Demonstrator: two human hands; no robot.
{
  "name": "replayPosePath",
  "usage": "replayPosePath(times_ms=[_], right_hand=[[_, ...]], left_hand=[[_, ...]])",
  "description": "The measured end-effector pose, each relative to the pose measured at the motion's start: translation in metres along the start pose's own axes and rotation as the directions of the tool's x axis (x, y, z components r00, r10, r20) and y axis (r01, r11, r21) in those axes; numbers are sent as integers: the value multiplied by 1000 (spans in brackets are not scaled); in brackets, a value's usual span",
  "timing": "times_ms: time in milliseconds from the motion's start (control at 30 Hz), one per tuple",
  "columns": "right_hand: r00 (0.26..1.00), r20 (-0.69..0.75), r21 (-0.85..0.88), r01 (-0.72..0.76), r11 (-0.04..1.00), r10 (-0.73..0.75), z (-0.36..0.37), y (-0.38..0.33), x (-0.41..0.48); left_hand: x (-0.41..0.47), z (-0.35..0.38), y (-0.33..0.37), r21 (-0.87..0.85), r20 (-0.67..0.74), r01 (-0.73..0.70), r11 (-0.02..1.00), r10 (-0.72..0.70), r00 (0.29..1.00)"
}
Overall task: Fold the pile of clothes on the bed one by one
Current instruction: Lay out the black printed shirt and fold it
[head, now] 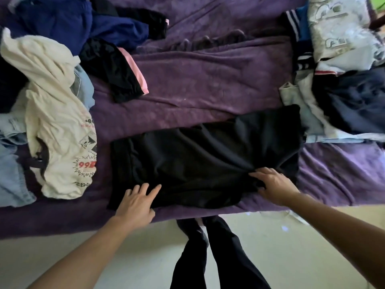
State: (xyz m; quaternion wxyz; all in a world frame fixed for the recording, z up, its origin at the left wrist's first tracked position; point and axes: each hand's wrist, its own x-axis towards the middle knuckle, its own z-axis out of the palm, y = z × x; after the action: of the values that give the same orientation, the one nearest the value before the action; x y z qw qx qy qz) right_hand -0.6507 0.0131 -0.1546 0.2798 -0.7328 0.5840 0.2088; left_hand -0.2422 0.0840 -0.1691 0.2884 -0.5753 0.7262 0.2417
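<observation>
Both of my hands are down on the black, smooth-fabric garment (208, 159), which lies spread flat on the purple fleece blanket (208, 84) covering the bed. The garment runs crosswise between and beyond my hands, its near edge close to the edge of the bed.

My left hand (135, 203) rests on the garment's near left corner. Its fingers (155, 189) are straight, a little apart and laid flat on the cloth, closed around nothing.

My right hand (275, 186) lies on the garment's near right part. Its fingers are stretched out towards the left hand and press on the cloth at a spot where several creases run together. It grips nothing that I can make out.

Outward from the left hand, just beside the garment's left end, a crumpled cream cotton T-shirt with red and black print (58, 122) lies on the heap. Pale blue denim (10, 176) sits further out from it.

Beyond the left hand, well apart from it, is a black piece with a pink stripe (118, 69). Further on are bunched dark blue clothes (73, 24).

Beyond and outward from the right hand, the garment's far right corner touches a second heap. That heap holds a dark navy cloth (354, 101) on top of pale blue and white pieces, with a white cloth printed in grey (337, 28) further off.

Nearer me than both hands, my legs in dark trousers (220, 257) stand on the pale floor (291, 253), against the side of the bed.
</observation>
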Motion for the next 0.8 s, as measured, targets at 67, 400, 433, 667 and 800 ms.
replayPosePath(times_ms=[67, 400, 433, 667, 800], right_hand=[[941, -287, 271, -101, 957, 180, -5, 10, -6], [513, 242, 951, -294, -96, 823, -38, 45, 67], [514, 271, 943, -312, -118, 814, -40, 46, 69], [595, -405, 784, -165, 599, 694, -77, 4, 37], [733, -639, 362, 19, 932, 233, -69, -86, 26]], left_hand=[[0, -5, 9, -69, -68, -27, 997, 22, 997], [63, -32, 79, -186, 35, 8, 982, -1, 999], [65, -32, 79, -190, 43, 14, 982, -6, 999], [49, -40, 44, -271, -26, 89, 958, -100, 995], [32, -44, 17, -377, -53, 170, 911, -204, 978]])
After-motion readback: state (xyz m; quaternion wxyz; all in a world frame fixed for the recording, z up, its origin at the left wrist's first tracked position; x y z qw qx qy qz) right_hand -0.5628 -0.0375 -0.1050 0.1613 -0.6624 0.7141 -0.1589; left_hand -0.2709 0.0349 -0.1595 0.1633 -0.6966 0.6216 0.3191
